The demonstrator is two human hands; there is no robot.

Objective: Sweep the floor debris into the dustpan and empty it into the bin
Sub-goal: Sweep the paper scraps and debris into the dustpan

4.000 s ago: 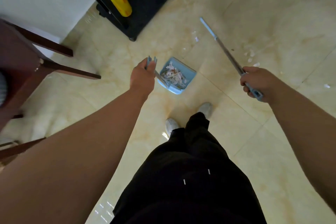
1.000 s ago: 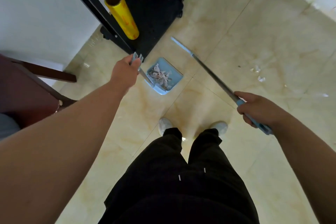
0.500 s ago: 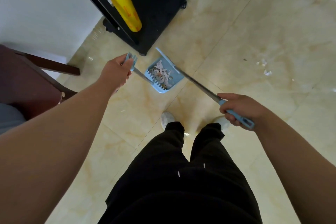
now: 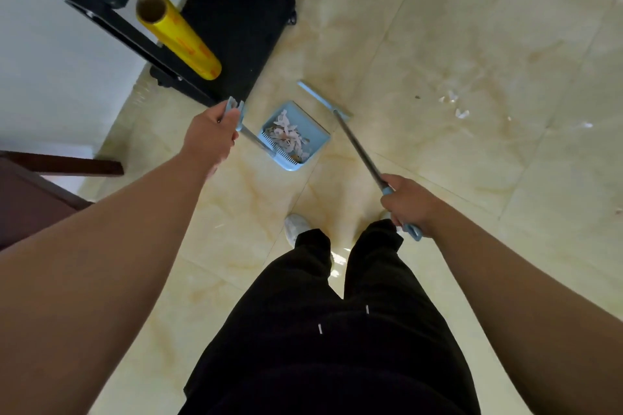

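Blue dustpan (image 4: 317, 141) w/ pale scraps (image 4: 286, 136) inside, L fingers (image 4: 230, 118) round its handle (image 4: 250, 139), R fingers (image 4: 392, 204) round broom pole (image 4: 357, 148).

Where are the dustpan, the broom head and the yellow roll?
dustpan (image 4: 315, 138), head view, bare blue part near its right corner.
broom head (image 4: 323, 99), head view, middle of its pale blue strip.
yellow roll (image 4: 182, 40), head view, middle of its side.

Seen from a wide-angle camera on the person's head, facing forward and steeply down: left hand (image 4: 210, 131) with dustpan (image 4: 312, 131) and right hand (image 4: 409, 204) with broom (image 4: 357, 145) at arm's length, trousers (image 4: 337, 330) and floor (image 4: 455, 178) directly below.
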